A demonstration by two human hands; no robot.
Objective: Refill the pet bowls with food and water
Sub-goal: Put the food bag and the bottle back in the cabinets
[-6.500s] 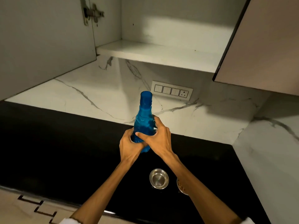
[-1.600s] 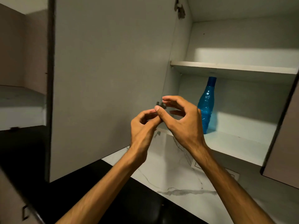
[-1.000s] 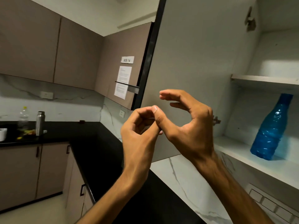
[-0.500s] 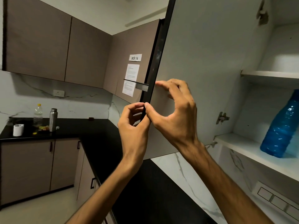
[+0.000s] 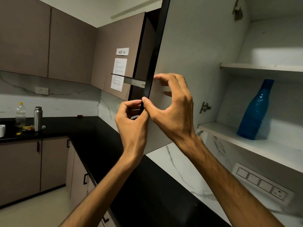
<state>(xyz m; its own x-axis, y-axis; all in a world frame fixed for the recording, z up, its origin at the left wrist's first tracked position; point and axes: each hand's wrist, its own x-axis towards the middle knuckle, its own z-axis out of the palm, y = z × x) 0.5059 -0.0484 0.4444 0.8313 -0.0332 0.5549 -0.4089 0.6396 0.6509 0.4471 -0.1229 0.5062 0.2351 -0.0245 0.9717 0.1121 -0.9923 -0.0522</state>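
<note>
A blue plastic bottle [image 5: 255,112] stands upright on the lower shelf [image 5: 255,148] of an open wall cabinet at the right. The cabinet door [image 5: 193,54] swings out toward me. My left hand [image 5: 131,126] curls around the door's dark outer edge from the left. My right hand [image 5: 170,108] rests on the door's pale inner face, thumb pressed at the same edge, fingertips touching the panel. Both hands meet at the edge. No pet bowls are in view.
A black countertop [image 5: 98,136] runs along the marble wall and turns a corner at left. A clear bottle [image 5: 20,117], a steel flask [image 5: 38,118] and a white cup [image 5: 2,130] stand far left. A switch panel [image 5: 262,184] sits below the shelf. Closed brown cabinets hang above.
The blue bottle went from my hands over the counter onto the cabinet shelf. My view turned left, and both hands rose to take the edge of the open door.
</note>
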